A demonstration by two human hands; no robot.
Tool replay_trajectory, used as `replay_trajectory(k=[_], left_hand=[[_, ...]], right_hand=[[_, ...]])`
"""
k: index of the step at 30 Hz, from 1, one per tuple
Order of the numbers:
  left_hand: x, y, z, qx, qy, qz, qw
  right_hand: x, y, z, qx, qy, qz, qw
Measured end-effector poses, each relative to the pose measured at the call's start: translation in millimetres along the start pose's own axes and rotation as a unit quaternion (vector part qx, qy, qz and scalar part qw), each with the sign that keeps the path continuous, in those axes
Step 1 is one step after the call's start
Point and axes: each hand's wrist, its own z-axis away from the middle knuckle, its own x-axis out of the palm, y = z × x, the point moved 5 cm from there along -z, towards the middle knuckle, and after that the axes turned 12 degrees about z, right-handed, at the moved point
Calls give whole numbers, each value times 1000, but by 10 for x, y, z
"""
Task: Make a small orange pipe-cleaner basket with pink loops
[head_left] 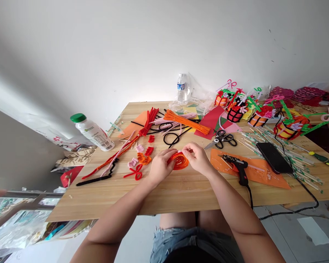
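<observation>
Orange coil [184,165], frame's lower centre, is held by left hand [162,163], pinched atop by right hand [196,157]; shaping seems underway, next likely needing steady pressure

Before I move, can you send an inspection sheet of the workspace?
Surface: wooden table, crowded toward the back and right.
Job's things: orange-red coil in hand; red bundle and orange bundle behind it; glue gun on an orange sheet; scissors.
Clutter: phone right, green-capped bottle left.
Grips: left grip holds the coil's left side; right grip at its upper edge, closure unclear.
Cables: black cord from the glue gun over the front edge; another stretch passes beside the phone.
Surroundings: white wall behind; plastic bags lower left.
</observation>
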Motion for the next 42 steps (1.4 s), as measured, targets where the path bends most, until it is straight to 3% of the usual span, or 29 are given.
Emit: replay_trajectory(k=[5,8,12,18,22,25,27,30,32,33,34,36,38,40,42], left_hand=[[-2,-155,-40,-96,12,95,991],[7,-339,-63,-174,32,133,975],[28,-417,-62,-215,58,200,954],[97,-399,-20,-280,44,295,912],[118,-456,-28,-316,64,371,871],[108,-476,-46,-323,94,407,849],[90,-482,-49,-328,116,418,839],[57,-478,-49,-325,142,426,832],[48,-467,-48,-323,144,429,831],[51,-457,-48,-323,139,432,830],[57,-445,-48,-323,131,435,830],[70,-417,-48,-321,115,441,830],[76,-385,-48,-314,102,444,833],[77,-353,-48,-303,86,447,837],[83,-324,-45,-291,63,456,839]], right_hand=[[-67,140,-19,101,0,-192,976],[-201,172,-55,98,30,-292,951],[-308,183,-99,90,48,-410,907],[-719,336,-95,72,236,-481,841],[-1086,469,-9,66,389,-435,809],[-1278,489,71,56,458,-365,809],[-1399,455,152,28,515,-293,805],[-1525,360,336,-20,638,-136,758],[-1489,316,385,-20,662,-54,748],[-1430,308,357,-11,636,-33,771],[-1340,309,295,3,583,-26,812],[-1042,305,113,24,392,-45,918],[-655,260,-4,31,169,-67,983],[-331,193,-20,30,-1,-74,997],[-125,141,4,28,-109,-80,990]])
